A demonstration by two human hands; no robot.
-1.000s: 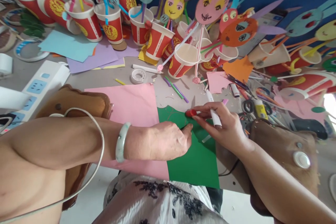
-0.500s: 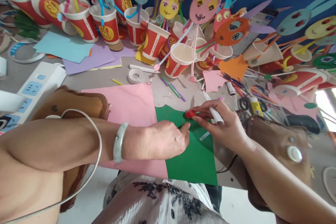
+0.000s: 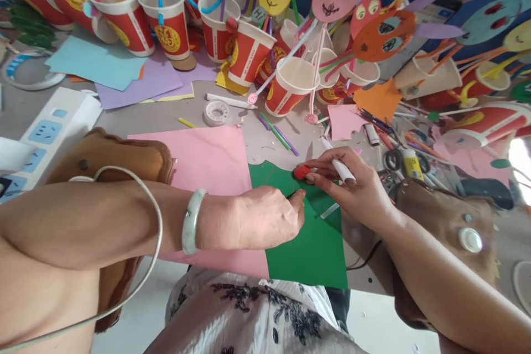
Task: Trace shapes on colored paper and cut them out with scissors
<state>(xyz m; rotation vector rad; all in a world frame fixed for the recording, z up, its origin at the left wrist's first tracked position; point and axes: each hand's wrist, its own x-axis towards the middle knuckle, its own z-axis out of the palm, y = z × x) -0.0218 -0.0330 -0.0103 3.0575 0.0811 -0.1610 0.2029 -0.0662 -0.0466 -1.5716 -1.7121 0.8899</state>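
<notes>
My left hand (image 3: pixel 265 218), a pale bangle on its wrist, rests curled on the green paper (image 3: pixel 307 254). Its thumb and forefinger are closed at the tips, where a dark sliver shows; what they hold is hidden. Between the thumb and fingers of my right hand (image 3: pixel 352 182) is a small red round cap-like piece (image 3: pixel 301 171), low over the paper's upper part. That same hand also keeps a white marker (image 3: pixel 343 171) tucked among its fingers. Thin pencil-like lines show on the green sheet near the red piece. Under the green sheet's left side lies pink paper (image 3: pixel 207 160).
Red paper cups (image 3: pixel 290 88) with straw-and-paper figures line the back. A tape roll (image 3: pixel 216 113), cut straws (image 3: pixel 279 134) and a glue bottle (image 3: pixel 411 165) lie nearer. A power strip (image 3: pixel 53 127) is at left. Brown leather pads (image 3: pixel 120 160) and a white cable (image 3: pixel 155 221) are beside my arms.
The view has shifted slightly, so the cups sit a little higher and the right-hand items further right. Both hands keep nearly the same pose over the green paper.
</notes>
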